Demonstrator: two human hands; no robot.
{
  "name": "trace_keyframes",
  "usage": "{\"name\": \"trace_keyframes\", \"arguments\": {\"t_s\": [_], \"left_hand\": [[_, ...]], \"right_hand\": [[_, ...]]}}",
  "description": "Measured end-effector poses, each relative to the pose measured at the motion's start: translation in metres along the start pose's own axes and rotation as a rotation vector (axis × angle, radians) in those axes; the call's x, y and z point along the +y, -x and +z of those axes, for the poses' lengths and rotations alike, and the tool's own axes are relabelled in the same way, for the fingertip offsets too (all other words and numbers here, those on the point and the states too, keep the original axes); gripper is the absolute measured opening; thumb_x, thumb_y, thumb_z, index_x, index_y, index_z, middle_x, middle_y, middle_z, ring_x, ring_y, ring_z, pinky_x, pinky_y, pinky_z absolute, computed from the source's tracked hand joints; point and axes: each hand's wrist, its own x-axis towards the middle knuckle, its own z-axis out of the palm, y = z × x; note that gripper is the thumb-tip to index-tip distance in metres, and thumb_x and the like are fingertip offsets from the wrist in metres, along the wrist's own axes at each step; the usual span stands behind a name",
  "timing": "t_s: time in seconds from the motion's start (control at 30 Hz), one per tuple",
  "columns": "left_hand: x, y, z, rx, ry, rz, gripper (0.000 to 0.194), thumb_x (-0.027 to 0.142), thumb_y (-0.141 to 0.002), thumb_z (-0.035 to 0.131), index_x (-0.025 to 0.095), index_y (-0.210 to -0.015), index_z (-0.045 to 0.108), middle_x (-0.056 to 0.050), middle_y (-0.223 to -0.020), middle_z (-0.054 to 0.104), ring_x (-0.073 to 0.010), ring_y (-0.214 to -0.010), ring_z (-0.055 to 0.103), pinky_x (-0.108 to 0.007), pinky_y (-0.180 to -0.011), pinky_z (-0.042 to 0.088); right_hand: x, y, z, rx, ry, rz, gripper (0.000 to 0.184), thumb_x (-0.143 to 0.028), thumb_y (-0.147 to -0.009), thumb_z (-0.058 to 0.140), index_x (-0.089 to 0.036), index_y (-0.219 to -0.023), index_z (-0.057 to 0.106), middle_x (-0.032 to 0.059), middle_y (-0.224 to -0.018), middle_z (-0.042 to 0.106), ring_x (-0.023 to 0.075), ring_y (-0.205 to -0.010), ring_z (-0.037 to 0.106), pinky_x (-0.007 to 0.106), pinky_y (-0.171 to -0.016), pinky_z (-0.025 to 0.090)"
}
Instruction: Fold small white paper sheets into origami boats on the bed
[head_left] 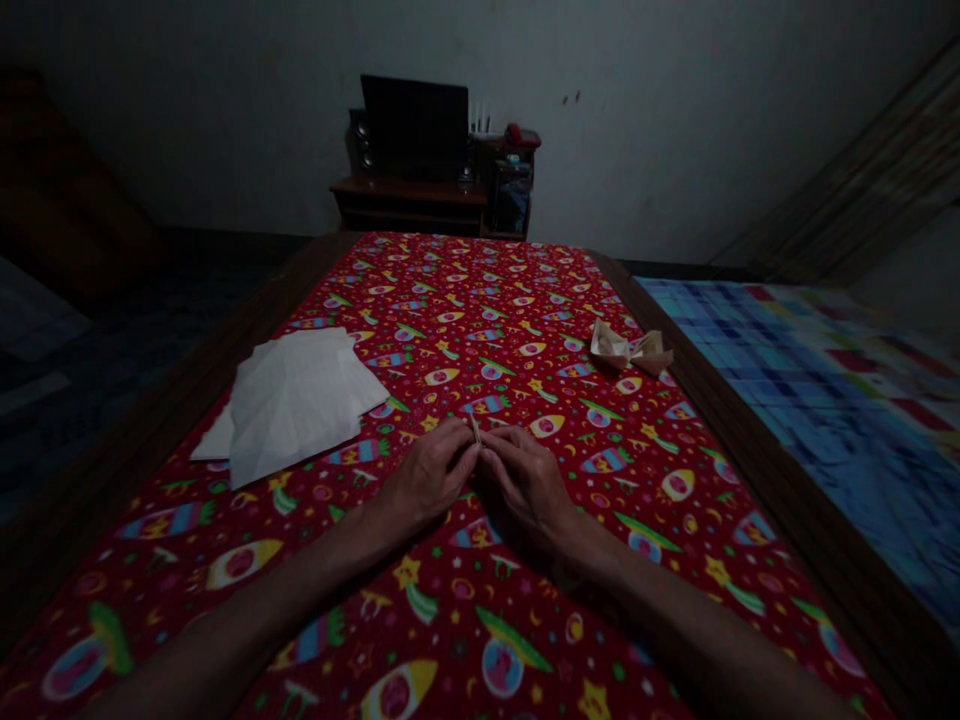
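My left hand point(436, 462) and my right hand point(531, 476) meet over the middle of the red patterned cloth point(525, 640). Between their fingertips they pinch a small piece of folded paper point(475, 430), seen nearly edge-on; most of it is hidden by the fingers. Both hands are closed on it, thumbs toward me. Off to the left lies a fanned stack of white paper sheets point(296, 400). On the right side of the cloth sit two small folded paper shapes, a paler one point(609, 344) and a browner one point(652, 352), side by side.
The cloth covers a long surface with dark wooden edges point(697, 390). Beyond its far end stand a monitor point(416, 125) and speakers on a wooden desk point(409, 195). A blue checked sheet point(795, 400) lies to the right. The room is dim.
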Motion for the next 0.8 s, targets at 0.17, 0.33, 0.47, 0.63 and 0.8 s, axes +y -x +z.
{"name": "trace_keyframes", "arguments": {"t_s": [0.17, 0.33, 0.47, 0.63, 0.8], "left_hand": [[0.002, -0.001, 0.000, -0.003, 0.010, -0.039, 0.018, 0.018, -0.091, 0.041, 0.016, -0.082, 0.057, -0.004, -0.080, 0.059, -0.0141, -0.075, 0.056, -0.025, -0.070, 0.045], [0.004, -0.003, -0.002, 0.010, 0.061, -0.180, 0.025, 0.029, -0.091, 0.044, 0.017, -0.070, 0.052, 0.001, -0.069, 0.057, -0.0115, -0.065, 0.054, -0.022, -0.063, 0.044], [0.001, -0.003, 0.000, -0.015, 0.202, -0.297, 0.024, 0.033, -0.090, 0.045, 0.018, -0.072, 0.051, 0.002, -0.068, 0.058, -0.0112, -0.062, 0.056, -0.022, -0.061, 0.046], [-0.005, -0.003, 0.006, 0.007, 0.522, -0.458, 0.023, 0.034, -0.087, 0.045, 0.019, -0.104, 0.041, 0.002, -0.074, 0.061, -0.0120, -0.060, 0.061, -0.025, -0.059, 0.052], [-0.003, -0.002, 0.004, -0.034, 0.403, -0.423, 0.018, 0.035, -0.089, 0.043, 0.018, -0.094, 0.049, 0.000, -0.076, 0.062, -0.0128, -0.067, 0.062, -0.025, -0.064, 0.052]], "right_hand": [[0.000, 0.002, -0.002, 0.019, -0.048, 0.010, 0.025, -0.020, -0.090, 0.048, -0.024, -0.110, 0.063, 0.0062, -0.091, 0.063, 0.0150, -0.080, 0.060, 0.028, -0.071, 0.050], [0.003, 0.002, -0.001, -0.004, -0.036, 0.021, 0.023, -0.020, -0.090, 0.047, -0.022, -0.104, 0.065, 0.0065, -0.091, 0.063, 0.0145, -0.079, 0.059, 0.027, -0.070, 0.050], [0.004, 0.001, 0.000, 0.000, -0.041, 0.054, 0.021, -0.020, -0.088, 0.051, -0.022, -0.103, 0.066, 0.0059, -0.090, 0.063, 0.0139, -0.077, 0.061, 0.026, -0.068, 0.050], [0.003, 0.000, 0.000, 0.001, -0.050, 0.104, 0.019, -0.018, -0.086, 0.056, -0.021, -0.101, 0.067, 0.0059, -0.089, 0.066, 0.0149, -0.079, 0.063, 0.027, -0.071, 0.051], [0.003, 0.001, 0.000, -0.014, -0.090, 0.103, 0.021, -0.018, -0.087, 0.055, -0.022, -0.104, 0.067, 0.0060, -0.096, 0.067, 0.0152, -0.086, 0.063, 0.028, -0.077, 0.050]]}}
